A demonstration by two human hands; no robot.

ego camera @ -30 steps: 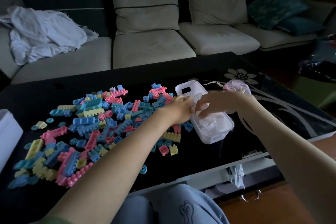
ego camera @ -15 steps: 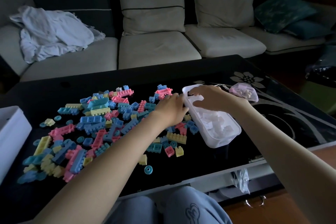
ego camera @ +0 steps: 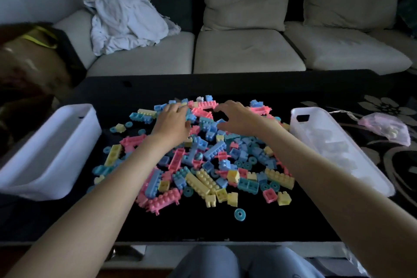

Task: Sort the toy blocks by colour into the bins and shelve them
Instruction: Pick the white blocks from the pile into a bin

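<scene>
A heap of pastel toy blocks [ego camera: 203, 160] in pink, blue, yellow and teal covers the middle of the black table [ego camera: 225, 225]. My left hand [ego camera: 173, 124] lies palm down on the far left part of the heap, fingers touching blocks. My right hand [ego camera: 237, 119] arches over the far middle of the heap, fingers and thumb spread, nothing visibly held. A white bin [ego camera: 52, 149] stands at the left of the heap, its inside out of sight. Another white bin [ego camera: 302, 133] at the right holds white blocks.
A small pink bag [ego camera: 385, 128] with pieces inside lies right of the right-hand bin. A pale sofa [ego camera: 243, 52] with a crumpled white cloth [ego camera: 126, 20] runs behind the table. My knees are below the table's near edge.
Both hands left the right-hand bin and moved left onto the heap. My view swung left, bringing the left bin further into sight.
</scene>
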